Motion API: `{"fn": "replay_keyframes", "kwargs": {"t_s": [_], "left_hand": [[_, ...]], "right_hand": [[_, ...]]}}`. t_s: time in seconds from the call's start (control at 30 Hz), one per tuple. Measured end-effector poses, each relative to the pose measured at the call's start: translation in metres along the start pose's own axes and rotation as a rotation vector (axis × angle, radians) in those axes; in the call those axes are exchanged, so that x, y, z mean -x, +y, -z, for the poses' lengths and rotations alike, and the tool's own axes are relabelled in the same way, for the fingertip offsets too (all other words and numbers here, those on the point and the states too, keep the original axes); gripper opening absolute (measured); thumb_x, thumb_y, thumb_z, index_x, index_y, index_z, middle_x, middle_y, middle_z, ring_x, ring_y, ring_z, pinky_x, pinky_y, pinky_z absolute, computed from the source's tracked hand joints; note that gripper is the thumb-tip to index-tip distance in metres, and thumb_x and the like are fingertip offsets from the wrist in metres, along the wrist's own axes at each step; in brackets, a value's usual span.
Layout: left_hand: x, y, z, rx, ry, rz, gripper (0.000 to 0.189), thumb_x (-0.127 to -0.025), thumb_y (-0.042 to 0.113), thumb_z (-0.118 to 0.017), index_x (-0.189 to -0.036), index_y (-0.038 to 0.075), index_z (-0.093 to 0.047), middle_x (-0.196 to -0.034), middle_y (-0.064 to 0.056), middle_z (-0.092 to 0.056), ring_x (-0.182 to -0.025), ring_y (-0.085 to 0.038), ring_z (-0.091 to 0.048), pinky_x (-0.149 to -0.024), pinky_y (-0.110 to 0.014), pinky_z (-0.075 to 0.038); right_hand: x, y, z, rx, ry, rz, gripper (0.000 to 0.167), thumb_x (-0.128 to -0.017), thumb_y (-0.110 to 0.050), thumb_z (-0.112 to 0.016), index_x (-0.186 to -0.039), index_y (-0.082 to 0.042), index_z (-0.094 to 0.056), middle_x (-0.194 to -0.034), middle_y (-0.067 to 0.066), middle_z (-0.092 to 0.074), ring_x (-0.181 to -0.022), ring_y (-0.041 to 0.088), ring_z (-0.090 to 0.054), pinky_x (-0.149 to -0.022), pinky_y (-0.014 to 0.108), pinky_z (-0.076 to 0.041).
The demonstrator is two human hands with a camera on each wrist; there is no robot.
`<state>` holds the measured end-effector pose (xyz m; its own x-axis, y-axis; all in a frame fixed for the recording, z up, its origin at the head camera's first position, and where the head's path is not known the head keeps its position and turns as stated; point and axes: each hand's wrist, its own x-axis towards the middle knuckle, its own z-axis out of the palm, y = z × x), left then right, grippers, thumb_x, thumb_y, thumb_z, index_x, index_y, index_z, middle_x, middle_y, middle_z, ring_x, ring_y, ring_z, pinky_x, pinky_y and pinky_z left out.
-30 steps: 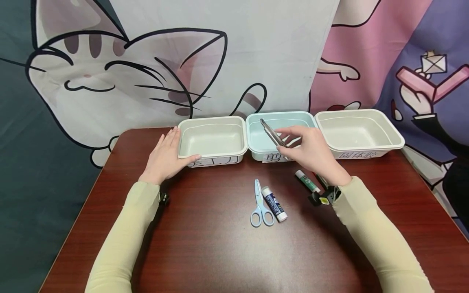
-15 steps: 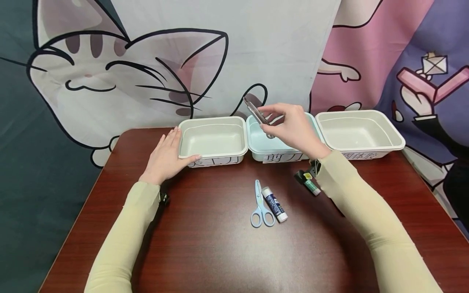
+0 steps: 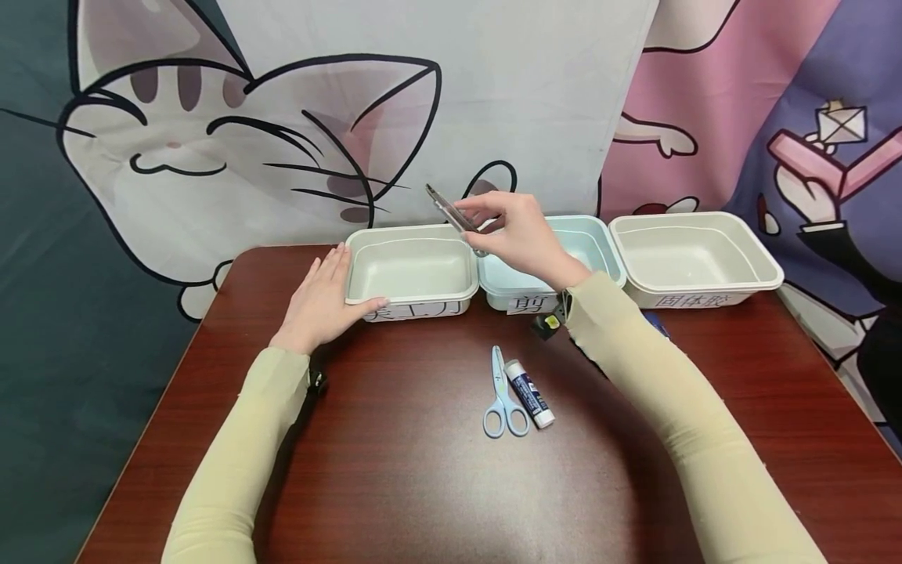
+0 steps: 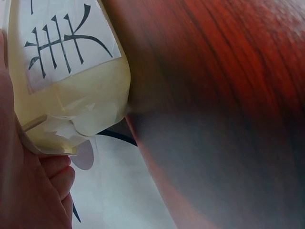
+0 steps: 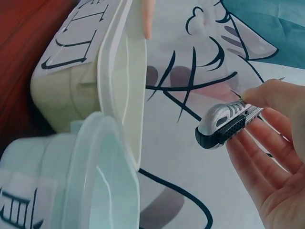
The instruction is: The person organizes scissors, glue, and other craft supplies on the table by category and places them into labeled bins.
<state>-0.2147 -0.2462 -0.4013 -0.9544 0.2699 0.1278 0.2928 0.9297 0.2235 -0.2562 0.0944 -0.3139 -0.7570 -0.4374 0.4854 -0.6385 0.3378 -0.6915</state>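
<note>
My right hand (image 3: 517, 235) pinches a silver-grey utility knife (image 3: 451, 210) between thumb and fingers, above the gap between the left cream bin (image 3: 405, 301) and the light blue bin (image 3: 588, 251). The black part of the utility knife (image 5: 224, 131) shows in the right wrist view. My left hand (image 3: 324, 301) rests against the left bin's side and front corner, fingers straight, thumb along its front rim. In the left wrist view, that cream bin (image 4: 71, 102) carries a paper label with black characters.
A second cream bin (image 3: 698, 291) stands at the right. Light blue scissors (image 3: 500, 403) and a dark blue and white glue stick (image 3: 530, 394) lie mid-table. Something blue (image 3: 655, 321) peeks out beside the right sleeve (image 3: 662, 392). A printed cloth (image 3: 550, 94) hangs behind.
My right hand has carried the utility knife leftward and up, from over the light blue bin to the left bin's right edge. The right sleeve now covers the green glue stick. My left hand stays put.
</note>
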Motion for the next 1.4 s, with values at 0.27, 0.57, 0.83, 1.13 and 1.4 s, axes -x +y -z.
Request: {"fn": "replay_keyframes", "kwargs": {"t_s": [0.27, 0.57, 0.83, 1.13, 1.4], "left_hand": [[-0.001, 0.0, 0.0, 0.01, -0.003, 0.003, 0.119, -0.086, 0.082, -0.051, -0.161, -0.004, -0.015, -0.166, -0.02, -0.016, -0.153, -0.032, -0.014, -0.125, -0.046, -0.007], [-0.002, 0.0, 0.0, 0.007, -0.004, 0.008, 0.12, -0.086, 0.082, -0.051, -0.16, -0.005, -0.016, -0.166, -0.021, -0.016, -0.153, -0.031, -0.014, -0.124, -0.046, -0.008], [-0.001, -0.001, 0.0, 0.009, -0.01, 0.009, 0.12, -0.086, 0.082, -0.05, -0.16, -0.005, -0.015, -0.167, -0.02, -0.015, -0.154, -0.031, -0.013, -0.125, -0.044, -0.006], [-0.001, 0.0, 0.0, -0.001, -0.006, 0.005, 0.12, -0.086, 0.082, -0.051, -0.16, -0.005, -0.015, -0.166, -0.02, -0.016, -0.153, -0.031, -0.015, -0.125, -0.044, -0.007], [-0.001, 0.0, 0.001, -0.009, -0.012, 0.001, 0.119, -0.087, 0.082, -0.051, -0.16, -0.005, -0.016, -0.166, -0.02, -0.016, -0.153, -0.031, -0.014, -0.125, -0.045, -0.008]], "right_hand": [[-0.019, 0.0, -0.018, -0.034, -0.06, -0.006, 0.035, -0.087, -0.003, -0.079, -0.122, -0.008, -0.075, -0.1, 0.0, -0.073, -0.088, 0.011, -0.068, -0.08, 0.028, -0.059], [-0.036, 0.007, -0.045, 0.04, -0.167, -0.049, 0.035, -0.088, -0.006, -0.078, -0.123, -0.009, -0.075, -0.099, 0.002, -0.073, -0.082, 0.012, -0.07, -0.072, 0.026, -0.059], [-0.041, 0.032, -0.076, 0.219, -0.29, -0.108, 0.034, -0.089, -0.009, -0.076, -0.123, -0.01, -0.075, -0.095, 0.0, -0.074, -0.083, 0.008, -0.068, -0.068, 0.023, -0.055], [-0.038, 0.045, -0.095, 0.401, -0.326, -0.139, 0.037, -0.089, -0.012, -0.078, -0.125, -0.008, -0.074, -0.115, 0.004, -0.074, -0.099, 0.016, -0.07, -0.093, 0.029, -0.051], [-0.037, 0.039, -0.089, 0.395, -0.291, -0.138, 0.041, -0.092, -0.019, -0.078, -0.131, -0.007, -0.07, -0.127, 0.006, -0.07, -0.115, 0.021, -0.065, -0.102, 0.031, -0.048]]}}
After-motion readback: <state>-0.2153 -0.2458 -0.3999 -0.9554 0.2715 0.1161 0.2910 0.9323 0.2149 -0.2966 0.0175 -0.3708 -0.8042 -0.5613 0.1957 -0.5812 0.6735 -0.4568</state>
